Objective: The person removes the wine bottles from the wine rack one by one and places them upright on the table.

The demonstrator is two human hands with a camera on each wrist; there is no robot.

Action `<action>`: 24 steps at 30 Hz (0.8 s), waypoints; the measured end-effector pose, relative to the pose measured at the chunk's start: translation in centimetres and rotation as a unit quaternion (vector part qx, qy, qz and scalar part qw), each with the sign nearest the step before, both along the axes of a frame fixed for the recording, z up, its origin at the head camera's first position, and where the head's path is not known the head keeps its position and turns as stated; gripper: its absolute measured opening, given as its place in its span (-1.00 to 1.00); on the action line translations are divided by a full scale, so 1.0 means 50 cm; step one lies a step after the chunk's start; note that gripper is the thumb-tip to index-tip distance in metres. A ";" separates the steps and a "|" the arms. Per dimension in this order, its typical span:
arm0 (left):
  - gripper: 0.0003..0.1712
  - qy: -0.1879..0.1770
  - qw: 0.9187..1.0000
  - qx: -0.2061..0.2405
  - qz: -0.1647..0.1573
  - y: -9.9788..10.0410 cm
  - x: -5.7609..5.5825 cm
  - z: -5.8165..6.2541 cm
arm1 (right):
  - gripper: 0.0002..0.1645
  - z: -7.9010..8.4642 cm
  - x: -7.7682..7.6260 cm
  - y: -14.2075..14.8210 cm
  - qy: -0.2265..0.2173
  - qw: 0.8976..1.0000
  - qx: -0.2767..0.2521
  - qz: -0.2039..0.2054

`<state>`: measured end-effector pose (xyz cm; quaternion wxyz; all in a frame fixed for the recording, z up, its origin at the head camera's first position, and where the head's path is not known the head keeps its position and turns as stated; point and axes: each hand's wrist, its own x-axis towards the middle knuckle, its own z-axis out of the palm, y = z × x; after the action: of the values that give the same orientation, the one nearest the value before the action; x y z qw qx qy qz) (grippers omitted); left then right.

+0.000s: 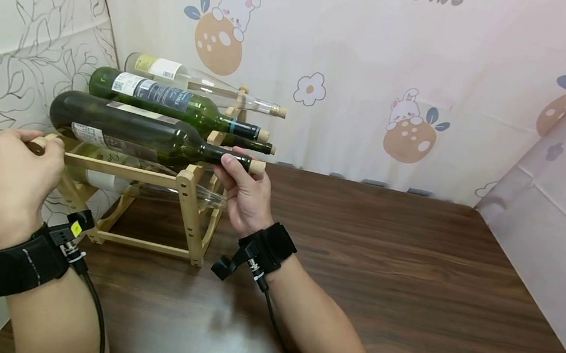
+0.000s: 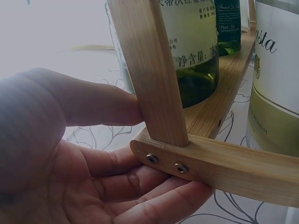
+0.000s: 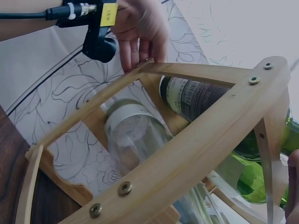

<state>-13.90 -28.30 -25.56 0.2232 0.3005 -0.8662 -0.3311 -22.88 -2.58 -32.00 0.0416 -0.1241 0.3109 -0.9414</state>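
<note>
A wooden wine rack [image 1: 189, 207] stands on the table at the left, with several corked bottles lying in it. My left hand [image 1: 19, 177] grips the rack's near left corner. In the left wrist view its thumb [image 2: 105, 105] presses one side of the wooden post, with the fingers under the screwed joint. My right hand [image 1: 249, 199] holds the neck of the dark wine bottle [image 1: 127, 128] on the near top row, thumb on top, just behind the cork [image 1: 257, 167]. Only the edge of that hand [image 3: 293, 175] shows in the right wrist view.
Behind the dark bottle lie a green bottle [image 1: 167, 98] and a clear bottle [image 1: 195, 78]. Another clear bottle [image 3: 133, 130] lies on the lower tier. The brown table [image 1: 381, 279] extends to the right. Patterned cloth [image 1: 337, 50] hangs behind, and a cable runs from each wrist.
</note>
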 end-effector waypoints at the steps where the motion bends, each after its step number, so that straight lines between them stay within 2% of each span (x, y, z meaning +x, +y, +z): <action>1: -0.26 0.001 1.000 0.000 0.001 -0.001 -0.001 -0.001 | -0.60 0.001 -0.001 0.001 0.001 1.000 0.000 -0.001; 13: -0.27 0.002 1.000 -0.003 0.005 0.004 -0.002 -0.003 | -0.56 0.018 0.004 0.019 0.023 1.000 -0.017 -0.004; 21: -0.26 -0.002 1.000 -0.006 0.004 0.004 -0.003 -0.002 | -0.48 0.042 0.016 0.064 0.067 0.996 -0.053 -0.007; 24: -0.26 -0.002 1.000 -0.006 0.003 0.000 -0.003 -0.006 | -0.66 0.047 0.019 0.087 0.078 0.995 -0.069 -0.009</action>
<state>-14.03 -28.32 -25.85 0.2243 0.3022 -0.8677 -0.3247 -21.94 1.77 -29.67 0.0001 -0.1970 0.2489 -0.9483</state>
